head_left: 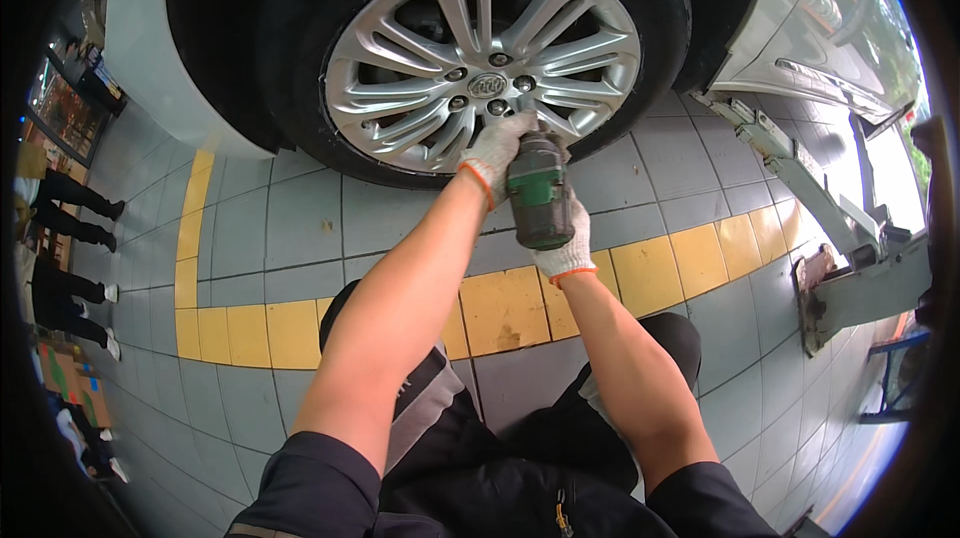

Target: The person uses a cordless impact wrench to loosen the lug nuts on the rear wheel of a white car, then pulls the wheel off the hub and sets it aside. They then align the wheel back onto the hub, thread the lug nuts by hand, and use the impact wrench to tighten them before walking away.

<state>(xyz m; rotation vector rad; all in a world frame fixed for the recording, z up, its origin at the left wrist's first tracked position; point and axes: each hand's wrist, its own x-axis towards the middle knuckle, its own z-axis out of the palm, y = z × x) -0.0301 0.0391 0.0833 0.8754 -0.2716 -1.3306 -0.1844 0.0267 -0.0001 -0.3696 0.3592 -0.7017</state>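
An impact wrench (540, 193) with a dark body and a green band points at the silver alloy wheel (590, 48) of a white car. My left hand (495, 150), in a white knit glove with an orange cuff, is closed round the front of the wrench. Behind and below its body, my right hand (570, 243), gloved the same way, grips the tool; the fingers are mostly hidden. Several lug nuts (499, 60) ring the round centre cap (487, 86). The wrench's nose is near the lower right nuts, and whether it touches one cannot be made out.
A black tyre (300, 78) surrounds the wheel, close to the tiled floor. On the right, a metal lift arm (815, 188) reaches under the car. Yellow tiles (510, 308) form a strip before my knees. People in dark trousers (75, 203) stand at the far left.
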